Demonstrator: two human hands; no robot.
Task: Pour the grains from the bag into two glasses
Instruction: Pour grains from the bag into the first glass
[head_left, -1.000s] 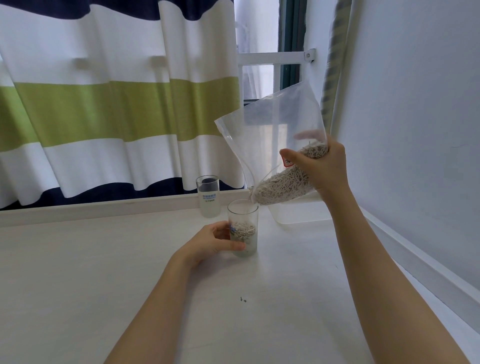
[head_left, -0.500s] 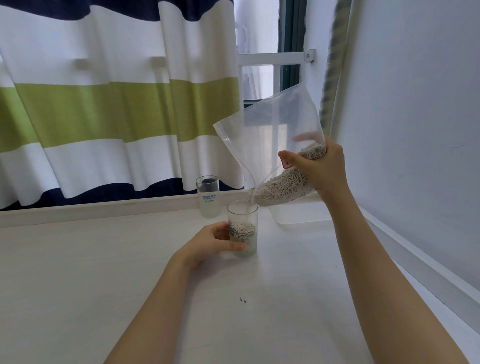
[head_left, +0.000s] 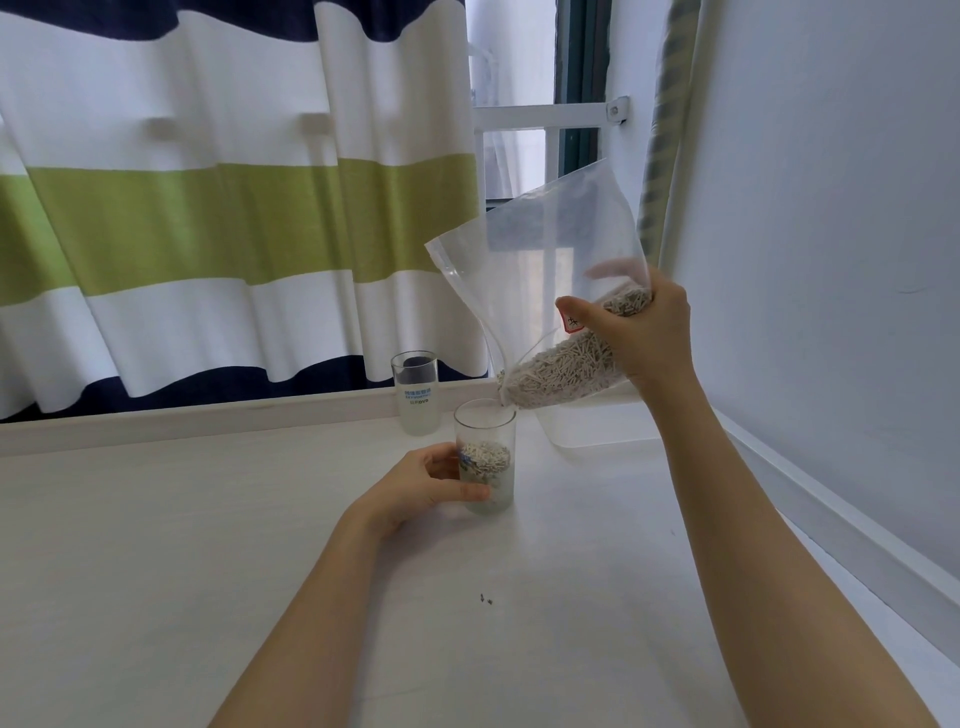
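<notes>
Gripping one bag (head_left: 540, 270), right hand (head_left: 641, 332); left hand (head_left: 415, 486) clasps one of two glasses (head_left: 485, 457).

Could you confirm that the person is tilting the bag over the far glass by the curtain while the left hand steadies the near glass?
Not quite. The head view shows the bag, held in the right hand, tilted over the near glass, the same one that the left hand steadies. Its grains are at the mouth above that rim. The far glass by the curtain stands untouched.
</notes>
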